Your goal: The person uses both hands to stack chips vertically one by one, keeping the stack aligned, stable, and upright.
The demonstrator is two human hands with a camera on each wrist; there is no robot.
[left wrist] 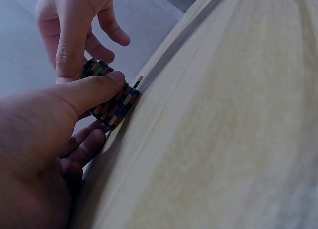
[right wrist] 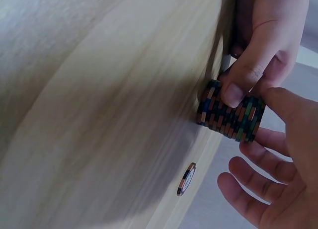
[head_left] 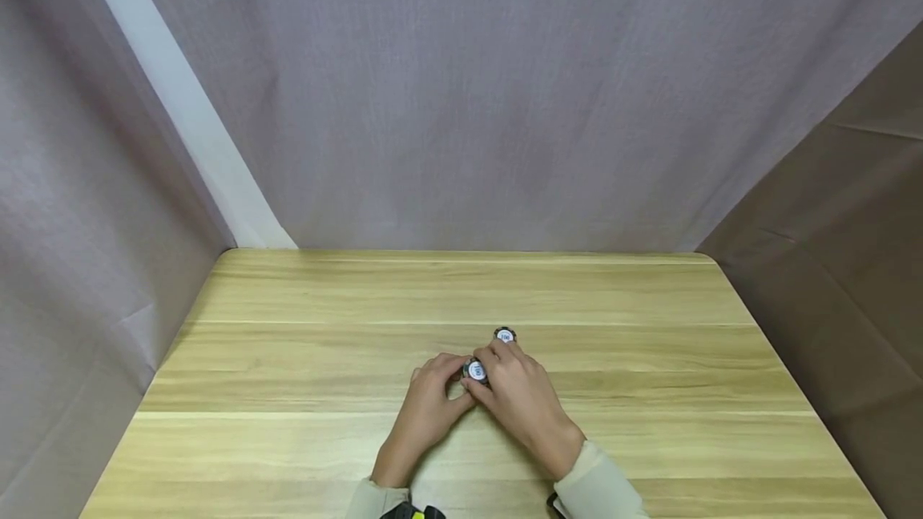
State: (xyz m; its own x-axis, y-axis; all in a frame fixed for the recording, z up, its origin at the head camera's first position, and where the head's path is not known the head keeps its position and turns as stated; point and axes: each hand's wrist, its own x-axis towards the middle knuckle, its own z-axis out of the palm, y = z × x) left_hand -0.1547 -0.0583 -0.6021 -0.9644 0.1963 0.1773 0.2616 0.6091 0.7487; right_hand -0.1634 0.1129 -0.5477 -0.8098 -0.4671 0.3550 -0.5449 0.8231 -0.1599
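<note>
A stack of dark-edged poker chips (head_left: 477,371) stands upright on the table between both hands, its top face white with a printed number. My left hand (head_left: 430,403) grips the stack low on its side; the thumb lies across the striped edges in the left wrist view, where part of the stack (left wrist: 119,107) shows. At the upper end of the stack (right wrist: 231,117), my right hand (head_left: 522,395) pinches with thumb and index finger, the other fingers spread apart from it. A single poker chip (head_left: 505,334) lies flat on the table, just past the right fingers.
The wood-grain table (head_left: 288,359) has a far edge against a grey curtain (head_left: 461,102). Brown fabric (head_left: 829,263) hangs along the right side. A dark strap with a yellow mark (head_left: 414,512) sits near the left cuff.
</note>
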